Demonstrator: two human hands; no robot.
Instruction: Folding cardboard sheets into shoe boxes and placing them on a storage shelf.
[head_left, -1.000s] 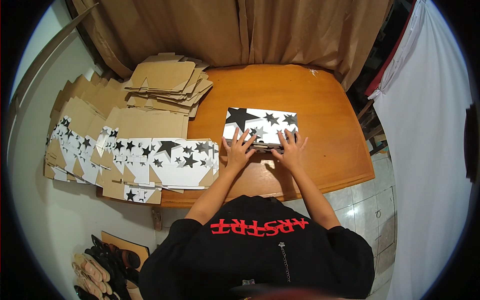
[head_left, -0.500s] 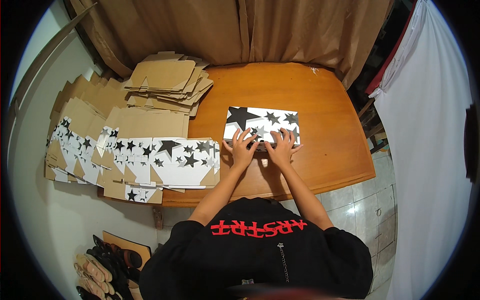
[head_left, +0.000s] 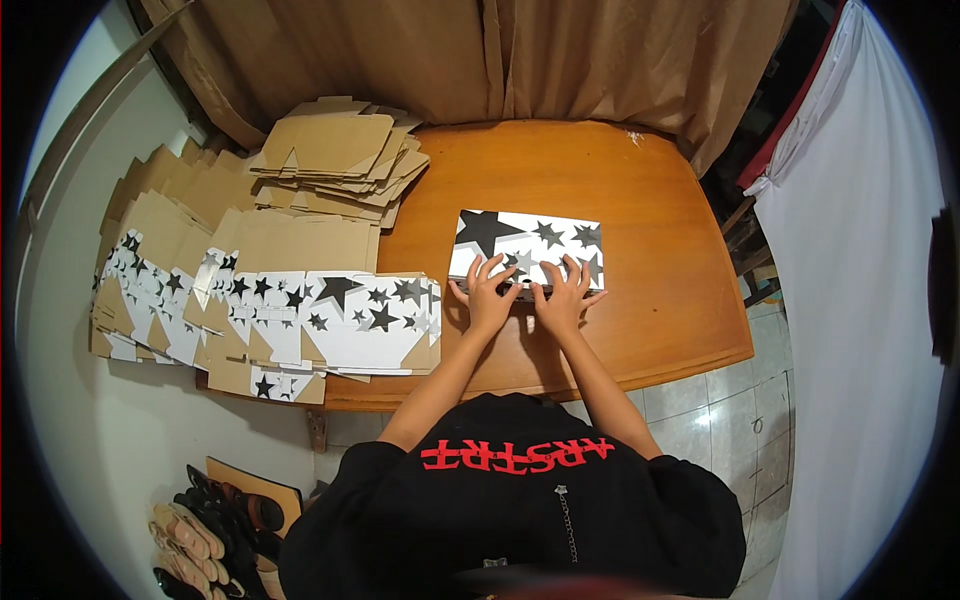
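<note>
A white cardboard box (head_left: 545, 232) printed with black and grey stars stands folded up, lid down, on the wooden table in front of me. My left hand (head_left: 487, 297) grips the left part of its near edge, fingers bent over the lid and thumb at the front. On the same edge, a little to the right, my right hand (head_left: 563, 297) has its fingers on the lid and its thumb at the front. The two thumbs point toward each other beside a small dark spot at the middle of the edge. The box's front face is largely hidden by my hands.
Flat star-printed cardboard blanks (head_left: 370, 345) lie overlapping along the table's left side. Behind them rises a pile of brown cardboard pieces (head_left: 335, 145). A brown curtain (head_left: 600, 70) hangs at the back, a white cloth (head_left: 850, 250) at the right. Shoes (head_left: 190, 540) stand on the floor at lower left.
</note>
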